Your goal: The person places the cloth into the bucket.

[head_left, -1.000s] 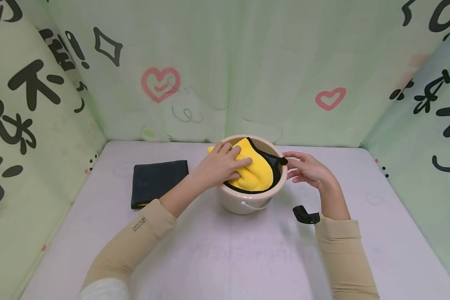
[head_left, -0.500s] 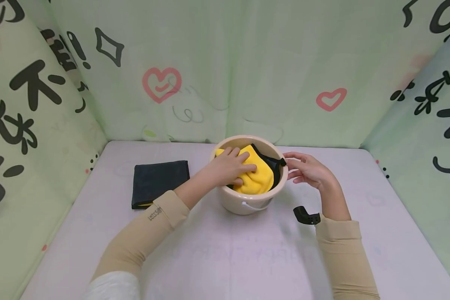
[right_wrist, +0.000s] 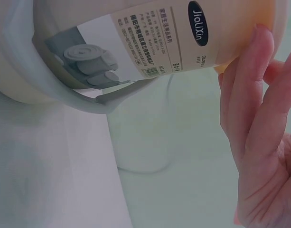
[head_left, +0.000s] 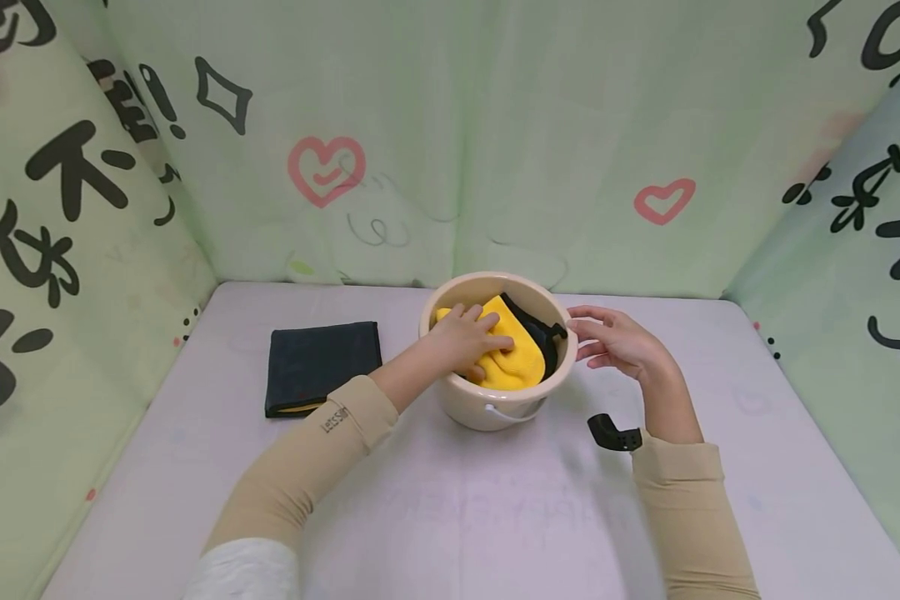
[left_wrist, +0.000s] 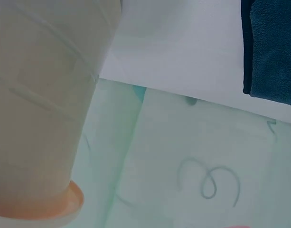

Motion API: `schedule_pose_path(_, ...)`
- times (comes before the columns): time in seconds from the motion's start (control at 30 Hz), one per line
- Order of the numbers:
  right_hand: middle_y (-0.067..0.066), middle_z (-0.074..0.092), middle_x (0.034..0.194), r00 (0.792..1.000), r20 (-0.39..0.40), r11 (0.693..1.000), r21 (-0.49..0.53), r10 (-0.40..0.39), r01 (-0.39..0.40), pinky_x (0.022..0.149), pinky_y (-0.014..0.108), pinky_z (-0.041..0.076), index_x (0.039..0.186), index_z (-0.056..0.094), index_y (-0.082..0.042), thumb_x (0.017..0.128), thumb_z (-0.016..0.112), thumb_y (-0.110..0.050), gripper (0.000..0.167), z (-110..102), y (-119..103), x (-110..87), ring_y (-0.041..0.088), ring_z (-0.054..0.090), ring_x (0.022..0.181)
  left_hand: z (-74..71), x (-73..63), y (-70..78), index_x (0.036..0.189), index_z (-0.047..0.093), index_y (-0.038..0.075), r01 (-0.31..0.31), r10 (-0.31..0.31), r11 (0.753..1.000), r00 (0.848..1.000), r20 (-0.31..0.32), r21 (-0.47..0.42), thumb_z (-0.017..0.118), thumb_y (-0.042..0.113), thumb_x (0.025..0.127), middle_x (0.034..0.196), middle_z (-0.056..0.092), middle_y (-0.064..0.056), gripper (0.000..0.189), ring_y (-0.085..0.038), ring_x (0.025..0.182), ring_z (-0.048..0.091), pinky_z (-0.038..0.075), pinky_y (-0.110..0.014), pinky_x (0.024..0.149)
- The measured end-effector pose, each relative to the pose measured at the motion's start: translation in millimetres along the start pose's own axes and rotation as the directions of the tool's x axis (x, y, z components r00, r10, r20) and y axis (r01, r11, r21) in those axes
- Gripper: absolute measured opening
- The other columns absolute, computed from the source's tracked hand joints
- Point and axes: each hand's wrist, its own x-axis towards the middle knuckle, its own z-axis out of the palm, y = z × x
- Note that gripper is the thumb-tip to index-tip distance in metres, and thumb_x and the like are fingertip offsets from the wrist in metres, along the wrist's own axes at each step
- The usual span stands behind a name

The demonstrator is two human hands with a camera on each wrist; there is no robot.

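Note:
A cream plastic bucket stands upright toward the back of the table. Inside it lies a yellow cloth with a dark side and black edging. My left hand reaches over the near-left rim and presses down on the yellow cloth with spread fingers; its fingertips partly sink from sight in the bucket. At the right side of the rim, my right hand rests its extended fingers against the bucket. The right wrist view shows those fingers by the rim, near a printed label.
Left of the bucket lies a folded dark navy cloth with a thin yellow edge. A white handle hangs on the bucket's front. Printed green curtains enclose the table's back and sides.
The left hand has moved right and slightly down, pushing the yellow cloth deeper into the bucket; the cloth's edge has dropped below the rim. The right hand has stayed by the rim.

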Motion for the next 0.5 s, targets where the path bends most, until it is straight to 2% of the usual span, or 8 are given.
schedule_pose_path(0.13,-0.004,0.062,0.081,1.000,0.000,1.000,0.000,0.000,0.000,0.059,0.020,0.051,0.137,0.032,-0.002,0.091,0.055,-0.030,0.059,0,0,-0.3,0.010,0.062,0.064,0.1,1.1,0.3,0.137,0.032,0.039,-0.003,0.003,1.000,1.000,0.002,-0.008,0.054,0.050,0.086,0.136,0.032,-0.004,0.057,-0.027,0.122,0.030,0.028,-0.042,0.101)
schedule_pose_path(0.3,-0.004,0.062,0.082,1.000,0.006,1.000,0.011,0.001,-0.001,0.059,0.020,0.052,0.137,0.032,-0.002,0.091,0.056,-0.030,0.059,0,1,-0.2,0.011,0.063,0.066,-0.4,-0.4,-2.0,0.136,0.034,0.039,0.004,-0.004,0.998,1.000,-0.011,-0.059,0.057,0.049,0.084,0.138,0.031,-0.004,0.057,-0.027,0.123,0.028,0.027,-0.045,0.103)
schedule_pose_path(0.5,-0.004,0.062,0.082,1.000,0.005,1.000,0.016,0.001,-0.001,0.059,0.020,0.052,0.137,0.032,-0.002,0.090,0.056,-0.030,0.060,0,1,0.4,0.010,0.063,0.065,-3.2,-5.9,-10.0,0.132,0.039,0.037,0.004,-0.016,0.992,0.996,-0.093,-0.125,0.060,0.044,0.078,0.132,0.035,-0.002,0.059,-0.024,0.118,0.031,0.028,-0.040,0.099)
